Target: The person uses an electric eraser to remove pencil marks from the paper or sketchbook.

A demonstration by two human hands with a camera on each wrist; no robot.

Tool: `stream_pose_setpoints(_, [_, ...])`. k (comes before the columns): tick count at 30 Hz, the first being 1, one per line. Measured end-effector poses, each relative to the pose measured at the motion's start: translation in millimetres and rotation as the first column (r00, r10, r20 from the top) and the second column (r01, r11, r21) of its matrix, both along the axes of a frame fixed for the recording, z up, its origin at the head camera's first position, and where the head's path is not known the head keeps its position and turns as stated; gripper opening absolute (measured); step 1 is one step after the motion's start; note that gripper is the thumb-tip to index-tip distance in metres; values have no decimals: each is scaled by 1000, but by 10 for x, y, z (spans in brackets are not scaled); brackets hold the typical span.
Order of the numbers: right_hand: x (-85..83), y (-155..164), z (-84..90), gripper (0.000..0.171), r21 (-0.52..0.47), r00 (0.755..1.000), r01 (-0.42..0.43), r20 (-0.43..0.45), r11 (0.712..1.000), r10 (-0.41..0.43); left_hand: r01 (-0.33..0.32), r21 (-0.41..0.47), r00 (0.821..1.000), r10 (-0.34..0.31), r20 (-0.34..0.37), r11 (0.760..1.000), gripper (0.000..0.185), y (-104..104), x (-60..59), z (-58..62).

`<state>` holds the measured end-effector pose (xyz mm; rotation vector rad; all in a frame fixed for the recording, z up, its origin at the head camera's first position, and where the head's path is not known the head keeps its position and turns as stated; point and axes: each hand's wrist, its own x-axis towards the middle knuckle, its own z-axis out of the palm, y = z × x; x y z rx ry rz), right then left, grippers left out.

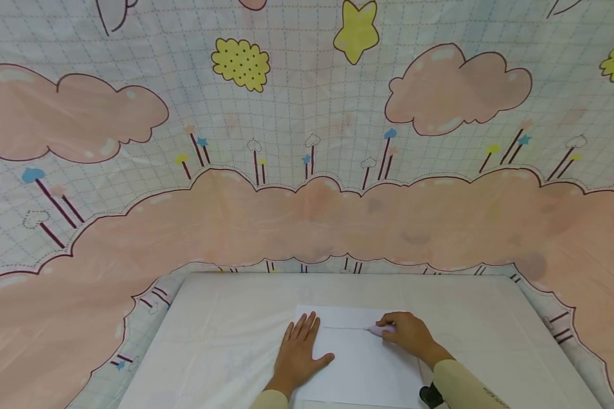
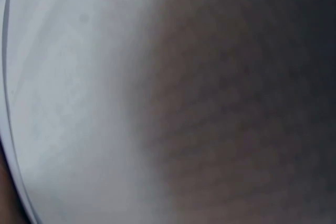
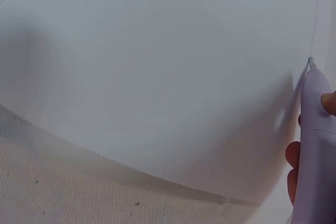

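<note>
A white paper sheet (image 1: 358, 369) lies on the white-covered table. My left hand (image 1: 299, 352) rests on its left side, fingers straight and thumb spread. In my right hand (image 1: 406, 335) I grip a thick, light purple pen-shaped tool (image 3: 317, 108), its narrow metal tip at the paper near the top. A thin straight line (image 1: 345, 328) runs across the sheet from near my left fingertips to the tip. In the right wrist view, fingers (image 3: 293, 156) wrap the tool's body. The left wrist view is mostly blurred, with pale and dark areas.
The white table cover (image 1: 225, 324) spreads around the paper. Another pale flat edge (image 1: 348, 404) shows at the bottom of the head view. A dark wrist camera (image 1: 431, 396) sits under my right sleeve. Behind the table hangs a cloth with clouds and stars (image 1: 358, 28).
</note>
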<state>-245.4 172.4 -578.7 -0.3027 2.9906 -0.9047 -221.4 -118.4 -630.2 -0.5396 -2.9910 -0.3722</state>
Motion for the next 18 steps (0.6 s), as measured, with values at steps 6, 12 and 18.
stream_pose_setpoints(6, [-5,-50,-2,13,-10,1000,-6,1,1000,6,2,-2,1000,-2,-7,1000,94,1,3,3])
stream_pose_setpoints(12, [-19,-97,-22,14,-8,1000,-17,-16,1000,17,4,8,1000,-3,-13,1000,94,0,1,5])
stream_pose_setpoints(18, [-42,-121,-39,14,-2,1000,-18,-20,1000,18,7,16,1000,-6,-20,1000,93,-6,0,11])
